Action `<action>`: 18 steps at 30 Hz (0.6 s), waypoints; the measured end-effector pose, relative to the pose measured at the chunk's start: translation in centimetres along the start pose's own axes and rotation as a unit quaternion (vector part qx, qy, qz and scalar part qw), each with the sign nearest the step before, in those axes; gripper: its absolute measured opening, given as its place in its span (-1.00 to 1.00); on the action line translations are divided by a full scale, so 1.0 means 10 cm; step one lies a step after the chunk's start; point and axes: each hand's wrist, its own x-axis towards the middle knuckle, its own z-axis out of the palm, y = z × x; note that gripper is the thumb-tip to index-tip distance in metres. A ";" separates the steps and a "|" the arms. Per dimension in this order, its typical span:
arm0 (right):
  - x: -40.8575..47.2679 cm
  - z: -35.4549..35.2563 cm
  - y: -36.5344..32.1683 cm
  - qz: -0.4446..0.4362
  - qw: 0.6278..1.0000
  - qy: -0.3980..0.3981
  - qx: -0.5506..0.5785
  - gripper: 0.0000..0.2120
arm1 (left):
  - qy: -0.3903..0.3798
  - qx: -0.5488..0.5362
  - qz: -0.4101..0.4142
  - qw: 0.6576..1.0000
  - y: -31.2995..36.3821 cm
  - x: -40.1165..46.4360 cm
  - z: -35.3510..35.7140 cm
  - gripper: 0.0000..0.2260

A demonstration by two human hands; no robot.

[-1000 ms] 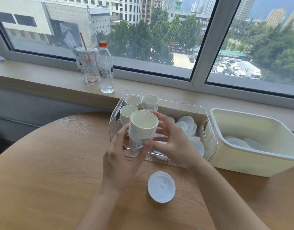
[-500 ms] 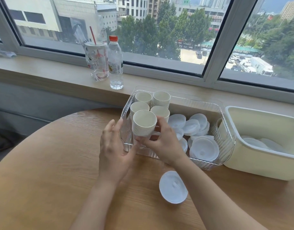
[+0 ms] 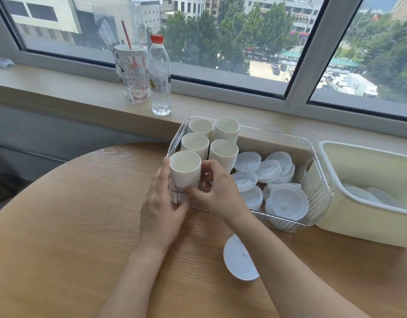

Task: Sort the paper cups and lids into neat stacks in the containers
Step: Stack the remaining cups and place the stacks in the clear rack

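Both hands grip the cup stack (image 3: pixel 185 173) at the clear container's (image 3: pixel 322 180) near-left corner: left hand (image 3: pixel 161 203) outside the wall, right hand (image 3: pixel 217 191) inside. Loose lids (image 3: pixel 287 200) fill the right half.

left hand (image 3: pixel 162 210) and right hand (image 3: pixel 217 193) grip cup stack (image 3: pixel 185 172) | clear bin (image 3: pixel 322 180) near-left corner | four stacks behind | loose lids (image 3: pixel 287 201) right

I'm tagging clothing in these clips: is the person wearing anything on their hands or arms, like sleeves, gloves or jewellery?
Nothing worn shows. The left hand and right hand are bare, without gloves, rings or a watch, and both forearms are uncovered down to the frame's bottom edge. No sleeve comes into view.
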 end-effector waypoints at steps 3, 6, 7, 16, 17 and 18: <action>0.05 0.02 0.01 0.020 1.000 0.010 -0.011 -0.55 | 0.000 -0.006 -0.006 1.000 -0.03 0.02 0.01 -0.04; 0.08 0.04 0.01 0.039 0.999 0.014 -0.003 -0.56 | -0.007 -0.014 -0.011 1.000 -0.06 0.03 0.02 0.02; 0.08 0.04 0.02 0.044 0.999 0.013 0.001 -0.56 | -0.008 -0.015 -0.011 1.000 -0.07 0.02 0.02 0.03; -0.01 -0.18 0.04 0.035 0.999 -0.021 -0.012 -0.43 | 0.014 -0.033 0.026 0.999 -0.04 -0.06 -0.01 -0.09; -0.05 -0.26 0.05 0.032 0.999 -0.021 -0.016 -0.43 | 0.015 -0.032 0.025 0.999 -0.02 -0.10 -0.02 -0.10; -0.10 -0.34 0.06 0.029 0.999 -0.019 -0.023 -0.43 | 0.016 -0.029 0.023 0.999 0.00 -0.13 -0.04 -0.11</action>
